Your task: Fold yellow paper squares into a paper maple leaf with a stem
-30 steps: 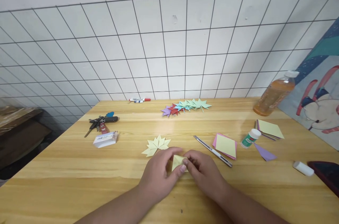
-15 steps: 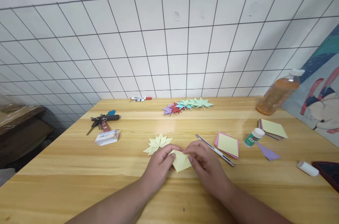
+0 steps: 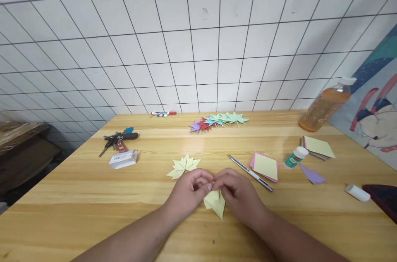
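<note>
A pale yellow sheet of folded paper [image 3: 215, 202] is pinched at its upper edge between my two hands, low over the wooden table. My left hand [image 3: 191, 189] is closed on its left side, thumb on top. From the right, my right hand [image 3: 238, 191] grips the same edge, its fingertips nearly meeting those of the left. Part of the paper lies hidden under the fingers. Just beyond my left hand rests a pale yellow paper leaf [image 3: 185, 165] with pointed tips. A utility knife [image 3: 251, 173] lies diagonally beyond my right hand.
Square paper sheets [image 3: 266, 167] and a glue bottle [image 3: 296, 158] stand to the right, with a purple paper piece [image 3: 312, 174] and a drink bottle [image 3: 327, 105]. Colored paper leaves [image 3: 218, 120] lie near the wall. Keys [image 3: 119, 140] and a small box [image 3: 123, 159] sit left.
The yellow paper has turned and shows another fold, with a point now hanging toward me. My hands have come closer together at its top edge.
</note>
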`<state>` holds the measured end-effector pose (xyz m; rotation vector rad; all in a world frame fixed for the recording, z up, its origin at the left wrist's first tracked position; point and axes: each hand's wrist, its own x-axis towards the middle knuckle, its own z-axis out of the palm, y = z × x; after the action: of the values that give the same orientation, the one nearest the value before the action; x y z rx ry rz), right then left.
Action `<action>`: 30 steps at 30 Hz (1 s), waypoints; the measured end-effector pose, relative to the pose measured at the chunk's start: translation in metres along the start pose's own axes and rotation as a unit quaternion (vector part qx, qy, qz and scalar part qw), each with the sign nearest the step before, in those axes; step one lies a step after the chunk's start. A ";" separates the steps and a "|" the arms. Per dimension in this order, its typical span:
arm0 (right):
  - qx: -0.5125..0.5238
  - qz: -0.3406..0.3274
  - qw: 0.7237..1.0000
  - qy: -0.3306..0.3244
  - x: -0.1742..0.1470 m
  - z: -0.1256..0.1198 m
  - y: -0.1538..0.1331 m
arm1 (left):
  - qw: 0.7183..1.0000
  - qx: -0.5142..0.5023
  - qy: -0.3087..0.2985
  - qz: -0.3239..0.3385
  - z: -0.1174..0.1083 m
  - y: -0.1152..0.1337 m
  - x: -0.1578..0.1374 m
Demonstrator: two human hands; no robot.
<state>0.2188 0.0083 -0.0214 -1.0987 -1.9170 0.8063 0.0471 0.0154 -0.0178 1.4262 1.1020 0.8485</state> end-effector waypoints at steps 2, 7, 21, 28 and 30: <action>0.002 -0.003 1.000 0.002 0.001 0.000 0.000 | 1.000 -0.001 -0.007 0.002 -0.001 0.001 0.001; -0.015 0.016 1.000 0.006 0.001 0.001 -0.002 | 0.999 -0.006 -0.028 0.018 -0.003 0.001 0.001; 0.027 -0.009 0.998 0.060 -0.005 -0.002 -0.009 | 0.999 -0.013 -0.033 0.009 -0.002 0.002 0.000; 0.080 0.061 0.994 0.039 0.000 -0.004 -0.002 | 1.000 -0.008 0.024 0.018 -0.002 0.001 0.001; 0.074 0.069 0.995 0.014 0.002 -0.003 -0.002 | 0.999 -0.001 0.020 0.027 0.000 0.000 0.000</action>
<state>0.2199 0.0099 -0.0179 -1.1545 -1.7412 0.9879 0.0471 0.0157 -0.0176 1.4487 1.0954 0.9202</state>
